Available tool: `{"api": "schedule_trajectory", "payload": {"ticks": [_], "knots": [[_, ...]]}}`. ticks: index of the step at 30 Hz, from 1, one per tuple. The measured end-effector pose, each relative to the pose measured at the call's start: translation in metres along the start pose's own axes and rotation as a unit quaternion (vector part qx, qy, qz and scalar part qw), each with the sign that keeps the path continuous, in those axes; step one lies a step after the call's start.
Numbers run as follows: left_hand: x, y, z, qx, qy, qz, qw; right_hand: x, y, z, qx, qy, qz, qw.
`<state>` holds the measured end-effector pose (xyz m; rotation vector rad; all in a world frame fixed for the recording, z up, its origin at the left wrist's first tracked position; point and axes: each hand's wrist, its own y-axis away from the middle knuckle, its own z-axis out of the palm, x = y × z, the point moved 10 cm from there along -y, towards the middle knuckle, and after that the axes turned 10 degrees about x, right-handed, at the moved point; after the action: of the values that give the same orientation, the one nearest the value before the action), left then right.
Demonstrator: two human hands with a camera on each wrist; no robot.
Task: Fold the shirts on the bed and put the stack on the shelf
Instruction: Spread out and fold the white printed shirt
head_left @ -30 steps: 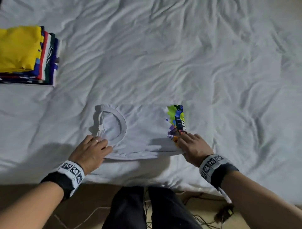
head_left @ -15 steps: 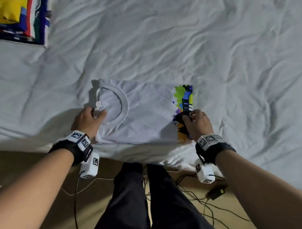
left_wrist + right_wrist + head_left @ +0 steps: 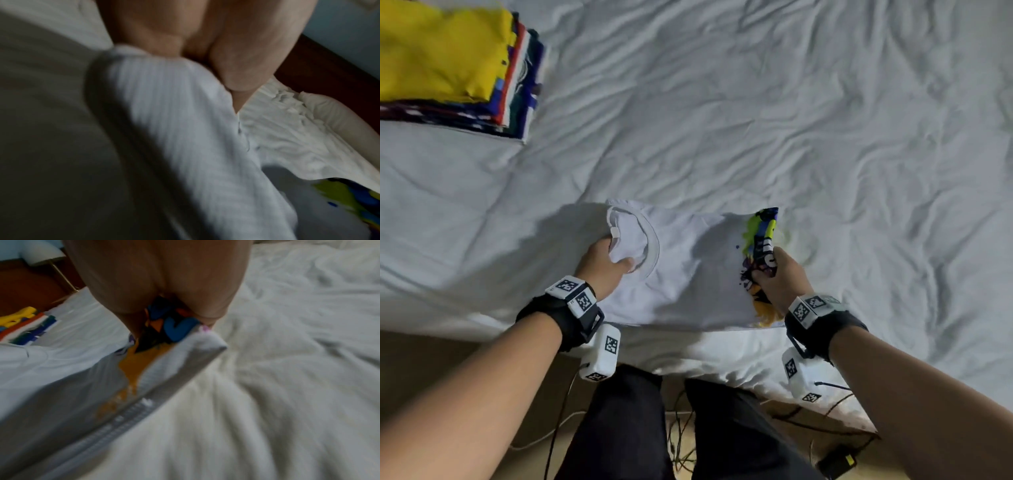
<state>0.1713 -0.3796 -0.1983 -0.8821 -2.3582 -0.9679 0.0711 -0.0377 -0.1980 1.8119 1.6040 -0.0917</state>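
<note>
White cotton T-shirt (image 3: 688, 274), already folded small, gripped near the bed's (image 3: 825, 137) front edge: left hand (image 3: 602, 263) bunching the collar, right hand (image 3: 780, 277) with fingers clamped on the printed end. Folded stack (image 3: 448, 61) waiting far left. Probably remaining: adding this shirt, then shelving; shelf unseen.
</note>
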Motion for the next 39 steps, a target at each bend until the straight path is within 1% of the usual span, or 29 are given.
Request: {"api": "schedule_trajectory", "payload": {"ticks": [2,5,8,11,15,19,22,24,28,31,36,39], "knots": [[0.016,-0.002,-0.024,0.011,0.021,0.027,0.999,-0.032,0.002,-0.009,0.001,-0.009,-0.028,1.0],[0.039,-0.008,-0.075,0.037,0.053,0.053,0.997,-0.092,0.004,-0.023,0.013,-0.017,-0.066,0.998],[0.05,-0.017,-0.141,0.066,0.087,0.055,0.993,-0.164,0.007,-0.031,0.02,-0.021,-0.096,0.995],[0.055,-0.038,-0.211,0.093,0.105,0.072,0.988,-0.243,0.008,-0.026,0.027,-0.032,-0.13,0.991],[0.048,-0.091,-0.308,0.122,0.103,0.094,0.983,-0.35,0.006,0.005,0.041,-0.034,-0.149,0.987],[0.026,-0.17,-0.395,0.119,0.085,0.118,0.982,-0.449,-0.004,0.056,0.053,-0.042,-0.138,0.988],[0.011,-0.227,-0.45,0.111,0.058,0.134,0.983,-0.513,-0.013,0.095,0.065,-0.052,-0.124,0.989],[-0.002,-0.262,-0.478,0.114,0.043,0.132,0.984,-0.546,-0.018,0.116,0.067,-0.063,-0.11,0.99],[-0.024,-0.329,-0.519,0.121,0.037,0.124,0.984,-0.606,-0.041,0.152,0.069,-0.079,-0.106,0.989],[-0.037,-0.368,-0.536,0.128,0.062,0.118,0.983,-0.637,-0.064,0.17,0.078,-0.091,-0.092,0.989],[-0.059,-0.421,-0.544,0.141,0.107,0.105,0.979,-0.659,-0.102,0.19,0.105,-0.099,-0.072,0.987],[-0.077,-0.444,-0.532,0.138,0.124,0.103,0.977,-0.649,-0.121,0.199,0.139,-0.09,-0.051,0.985]]}}
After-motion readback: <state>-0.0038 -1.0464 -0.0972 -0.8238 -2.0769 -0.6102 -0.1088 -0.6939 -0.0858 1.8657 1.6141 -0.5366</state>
